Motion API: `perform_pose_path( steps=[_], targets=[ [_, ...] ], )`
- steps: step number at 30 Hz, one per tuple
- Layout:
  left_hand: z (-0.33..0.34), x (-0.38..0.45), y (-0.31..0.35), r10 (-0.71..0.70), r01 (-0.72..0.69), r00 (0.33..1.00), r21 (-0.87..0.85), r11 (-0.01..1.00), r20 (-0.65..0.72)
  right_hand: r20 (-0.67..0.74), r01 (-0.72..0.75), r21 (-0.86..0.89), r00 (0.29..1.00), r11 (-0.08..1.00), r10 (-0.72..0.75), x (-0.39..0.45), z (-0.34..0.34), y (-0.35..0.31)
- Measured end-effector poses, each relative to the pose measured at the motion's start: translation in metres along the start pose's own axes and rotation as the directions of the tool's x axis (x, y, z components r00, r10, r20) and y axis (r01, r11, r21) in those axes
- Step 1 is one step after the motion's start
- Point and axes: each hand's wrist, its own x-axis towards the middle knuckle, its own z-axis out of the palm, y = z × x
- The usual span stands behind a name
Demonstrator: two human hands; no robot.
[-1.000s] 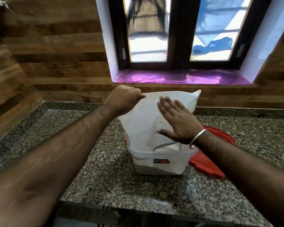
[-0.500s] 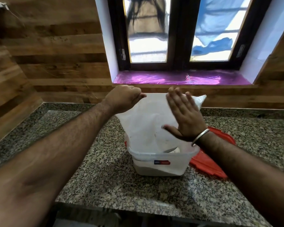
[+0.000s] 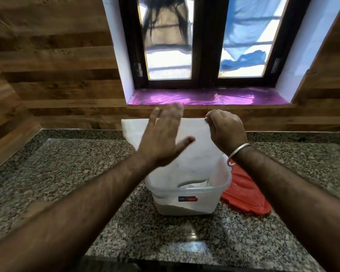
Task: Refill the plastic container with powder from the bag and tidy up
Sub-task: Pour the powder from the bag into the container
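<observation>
A white plastic bag [image 3: 196, 154] stands upside down with its mouth inside a translucent plastic container [image 3: 186, 201] on the granite counter. A layer of pale powder shows at the container's bottom. My right hand [image 3: 225, 130], with a metal bangle on the wrist, pinches the bag's upper right corner. My left hand [image 3: 163, 138] is flat with fingers spread, blurred, in front of the bag's upper left side. I cannot tell whether it touches the bag.
A red lid [image 3: 245, 195] lies on the counter right of the container, partly behind it. The granite counter [image 3: 67, 173] meets wooden walls at the left and back. A window with a purple-covered sill [image 3: 204, 98] is behind.
The hands swapped roles: my left hand let go of the bag's top left and opened flat, while my right hand left its flat position and gripped the bag's top right corner.
</observation>
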Motion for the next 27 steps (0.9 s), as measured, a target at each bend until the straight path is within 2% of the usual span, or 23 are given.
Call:
perform_pose_path(
  steps=[1,2,5,6,9,10,12,15,17,19,21,22,24,25,27],
  targets=[
    [0.005,-0.006,0.007,0.008,-0.01,0.997,0.033,0.999,0.071,0.007,0.015,-0.021,1.0,1.0,-0.015,-0.002,0.001,-0.001],
    [0.008,-0.011,0.009,0.007,-0.009,0.996,0.031,0.999,0.085,0.021,0.032,-0.035,0.999,0.999,-0.031,-0.004,0.002,-0.002],
    [0.002,-0.01,0.008,0.008,-0.007,0.993,0.002,1.0,-0.116,0.025,0.026,-0.04,0.999,0.999,-0.025,-0.008,0.004,-0.006],
    [0.002,-0.007,0.005,-0.004,0.004,0.991,0.001,1.0,-0.13,0.012,0.019,-0.036,1.0,0.999,-0.018,-0.008,0.003,-0.007],
    [0.007,-0.002,-0.003,-0.083,0.081,0.992,0.028,0.996,0.098,-0.023,0.066,-0.035,0.998,0.997,-0.067,-0.008,0.002,-0.011],
    [0.009,0.0,-0.006,-0.094,0.09,0.991,0.055,0.994,0.092,-0.036,0.085,-0.039,0.996,0.996,-0.086,-0.008,0.004,-0.012],
    [0.003,0.004,-0.01,-0.062,0.064,0.998,0.143,0.988,-0.019,-0.067,0.091,-0.002,0.994,0.996,-0.091,-0.008,0.006,-0.012],
    [-0.011,0.012,-0.018,0.008,-0.008,1.0,0.179,0.984,0.005,-0.115,0.126,0.027,0.986,0.992,-0.122,-0.005,0.004,-0.009],
    [-0.016,0.015,-0.027,0.097,-0.091,0.995,0.165,0.982,-0.026,-0.14,0.068,0.083,0.989,0.994,-0.056,-0.003,0.002,-0.007],
    [-0.02,0.019,-0.04,0.154,-0.138,0.983,0.145,0.98,-0.101,-0.15,-0.081,0.2,0.982,0.976,0.112,-0.003,0.001,-0.01],
    [-0.027,0.022,-0.051,0.16,-0.143,0.976,0.117,0.983,-0.148,-0.039,-0.279,0.435,0.944,0.856,0.327,-0.006,0.01,-0.01],
    [-0.031,0.023,-0.056,0.149,-0.134,0.977,0.106,0.985,-0.154,0.076,-0.379,0.583,0.906,0.719,0.416,-0.007,0.012,-0.014],
    [-0.036,0.025,-0.062,0.12,-0.105,0.983,0.111,0.988,-0.139,0.272,-0.5,0.794,0.801,0.345,0.534,-0.009,0.021,-0.015],
    [-0.036,0.025,-0.064,0.108,-0.092,0.984,0.115,0.989,-0.139,0.304,-0.522,0.814,0.756,0.254,0.579,-0.01,0.024,-0.014],
    [-0.038,0.024,-0.067,0.084,-0.07,0.984,0.091,0.993,-0.158,0.317,-0.526,0.83,0.719,0.185,0.618,-0.01,0.026,-0.016]
  ],
)
